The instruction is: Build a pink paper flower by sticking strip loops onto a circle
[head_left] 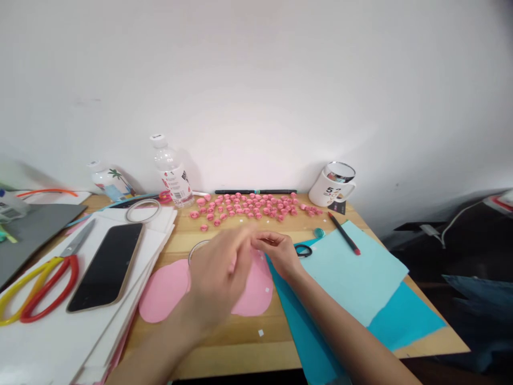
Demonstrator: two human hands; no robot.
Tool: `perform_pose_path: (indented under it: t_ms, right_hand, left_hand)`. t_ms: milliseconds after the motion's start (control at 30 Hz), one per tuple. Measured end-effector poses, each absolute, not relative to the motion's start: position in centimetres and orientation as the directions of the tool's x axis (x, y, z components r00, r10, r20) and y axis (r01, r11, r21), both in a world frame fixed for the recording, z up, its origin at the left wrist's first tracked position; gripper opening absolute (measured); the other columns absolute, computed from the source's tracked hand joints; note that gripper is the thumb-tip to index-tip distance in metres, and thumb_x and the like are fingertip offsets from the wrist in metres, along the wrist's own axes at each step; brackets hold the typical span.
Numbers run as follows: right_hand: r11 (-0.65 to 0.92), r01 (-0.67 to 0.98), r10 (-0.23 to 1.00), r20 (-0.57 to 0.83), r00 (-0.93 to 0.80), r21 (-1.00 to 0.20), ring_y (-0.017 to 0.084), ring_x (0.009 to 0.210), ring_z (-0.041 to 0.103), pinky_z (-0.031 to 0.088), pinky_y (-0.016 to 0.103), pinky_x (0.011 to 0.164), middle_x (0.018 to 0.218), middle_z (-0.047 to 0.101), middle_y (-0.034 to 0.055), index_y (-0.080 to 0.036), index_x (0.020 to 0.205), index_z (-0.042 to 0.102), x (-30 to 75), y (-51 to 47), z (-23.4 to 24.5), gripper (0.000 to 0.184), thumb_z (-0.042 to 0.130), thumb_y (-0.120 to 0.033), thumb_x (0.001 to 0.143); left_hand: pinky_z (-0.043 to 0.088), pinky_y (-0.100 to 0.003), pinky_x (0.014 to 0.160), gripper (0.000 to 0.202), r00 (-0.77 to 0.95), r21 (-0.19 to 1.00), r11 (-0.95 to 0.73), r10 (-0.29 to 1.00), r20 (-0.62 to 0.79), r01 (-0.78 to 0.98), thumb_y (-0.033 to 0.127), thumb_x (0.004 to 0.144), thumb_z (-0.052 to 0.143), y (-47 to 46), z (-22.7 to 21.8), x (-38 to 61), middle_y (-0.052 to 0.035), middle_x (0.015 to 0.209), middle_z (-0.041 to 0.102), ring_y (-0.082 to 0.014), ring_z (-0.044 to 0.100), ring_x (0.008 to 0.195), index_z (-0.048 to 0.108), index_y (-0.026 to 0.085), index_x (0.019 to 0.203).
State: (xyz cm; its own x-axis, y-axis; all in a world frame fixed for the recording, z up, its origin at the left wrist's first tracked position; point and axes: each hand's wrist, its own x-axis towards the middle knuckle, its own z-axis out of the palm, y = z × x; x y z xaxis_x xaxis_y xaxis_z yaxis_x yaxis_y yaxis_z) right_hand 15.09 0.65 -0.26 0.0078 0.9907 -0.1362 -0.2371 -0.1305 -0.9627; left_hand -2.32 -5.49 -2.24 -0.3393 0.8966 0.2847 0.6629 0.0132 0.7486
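Observation:
My left hand (218, 272) hovers above a pink paper cut-out (168, 291) on the wooden desk (240, 342); it is blurred by motion, with the fingers pointing toward my right hand. My right hand (278, 251) is curled at the cut-out's right edge, fingertips pinched together on something small that I cannot make out. Behind both hands lie several small pink rolled paper pieces (248, 206) spread over the desk.
A phone (106, 264) and red and yellow scissors (40, 286) lie on white sheets at the left. Light and dark blue paper (360, 272) with a red pencil (344, 233) lies at the right. Two bottles (172, 174), a mug (334, 187), a tape ring (142, 210) and black scissor handles (303, 250) stand nearby.

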Motion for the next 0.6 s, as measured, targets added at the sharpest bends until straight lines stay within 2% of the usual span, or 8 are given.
perform_pose_path:
  t_ms: [100, 167, 267, 400, 600]
  right_hand:
    - [-0.105, -0.232, 0.994, -0.107, -0.001, -0.967, 0.017, 0.066, 0.063, 0.050, 0.031, 0.069, 0.071, 0.071, 0.0038, -0.018, 0.071, 0.073, 15.1, 0.7, -0.2, 0.021, 0.078, -0.030, 0.054]
    - [-0.099, -0.232, 0.995, -0.099, -0.013, -0.968, 0.017, 0.067, 0.063, 0.050, 0.031, 0.069, 0.073, 0.072, 0.0042, -0.018, 0.071, 0.073, 15.1, 0.7, -0.3, 0.021, 0.078, -0.030, 0.054]
    - [-0.124, -0.240, 0.992, -0.122, -0.026, -0.963, 0.016, 0.065, 0.062, 0.050, 0.031, 0.068, 0.072, 0.072, 0.0042, -0.018, 0.072, 0.073, 15.1, 0.7, -0.3, 0.022, 0.079, -0.029, 0.054]
    - [-0.174, -0.284, 0.984, -0.177, -0.014, -0.943, 0.014, 0.060, 0.061, 0.049, 0.028, 0.065, 0.066, 0.071, 0.0022, -0.019, 0.074, 0.072, 15.0, 0.6, -0.3, 0.024, 0.080, -0.027, 0.053]
    - [-0.155, -0.270, 0.986, -0.164, 0.012, -0.950, 0.013, 0.055, 0.059, 0.049, 0.029, 0.060, 0.063, 0.069, 0.0018, -0.018, 0.070, 0.071, 15.1, 0.6, -0.5, 0.023, 0.081, -0.028, 0.051]
  left_hand:
    - [0.049, -0.033, 0.084, 0.037, -0.017, 0.696, -0.257, 0.932, 0.361, 0.671, 0.035, 0.079, 0.056, 0.7, 1.3, -0.5, -0.0082, 0.103, 0.066, -0.0186, 0.061, 0.088, 0.061, 0.016, 0.110]
    - [0.050, -0.034, 0.079, 0.035, 0.114, 0.685, -0.347, 0.925, 0.362, 0.640, 0.028, 0.078, 0.058, 1.9, 2.1, -0.3, -0.0101, 0.100, 0.068, -0.0202, 0.063, 0.086, 0.061, 0.014, 0.110]
    - [0.051, -0.031, 0.068, 0.024, 0.106, 0.763, -0.289, 0.954, 0.281, 0.579, 0.027, 0.076, 0.059, 1.7, 1.6, -0.6, -0.0084, 0.089, 0.071, -0.0186, 0.064, 0.074, 0.066, 0.014, 0.096]
    - [0.048, -0.024, 0.057, 0.014, 0.074, 0.907, -0.149, 0.989, 0.130, 0.394, 0.025, 0.075, 0.058, 1.1, 0.7, -0.7, -0.0034, 0.069, 0.069, -0.0143, 0.060, 0.060, 0.068, 0.015, 0.076]
    - [0.046, -0.020, 0.046, 0.016, 0.073, 0.989, 0.020, 0.997, -0.031, 0.143, 0.028, 0.073, 0.061, 0.8, 1.3, -0.1, -0.0001, 0.056, 0.062, -0.0105, 0.055, 0.049, 0.066, 0.014, 0.077]
